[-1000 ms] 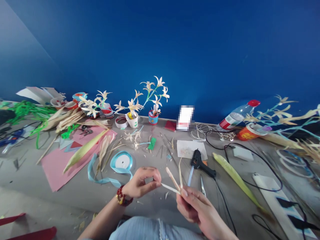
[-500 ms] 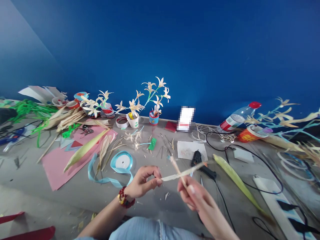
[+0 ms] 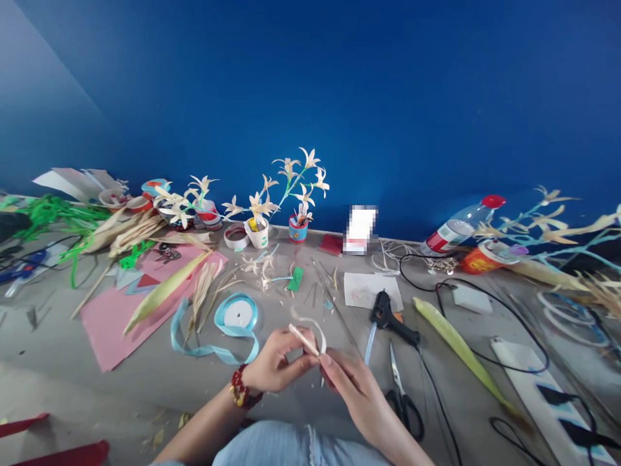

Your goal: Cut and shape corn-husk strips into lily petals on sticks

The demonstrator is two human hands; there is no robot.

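Observation:
My left hand [image 3: 280,362], with a red bead bracelet at the wrist, pinches a slim pale stick-like piece [image 3: 303,338] that slants up to the left. My right hand [image 3: 350,378] meets it fingertip to fingertip, closed on a thin pale husk strip [image 3: 321,331]. The strip curls up and back toward the left above the fingers. Where the strip and the stick-like piece cross, the fingertips hide part of both. Just right of my hands lie a black hot glue gun [image 3: 388,316] with a pale blue glue stick, and scissors [image 3: 400,388] with dark handles.
A spool of light blue ribbon [image 3: 223,317] sits left of my hands, beside pink paper [image 3: 116,317] and a green-yellow husk [image 3: 165,294]. Pale husk flowers [image 3: 262,206] stand in cups along the wall. A power strip [image 3: 528,388], black cables and a plastic bottle [image 3: 453,230] are at right.
My right hand has moved left to meet my left hand. The strip, stretched between the hands before, now curls above them. The stick-like piece now tilts left, and the scissors have come into full view.

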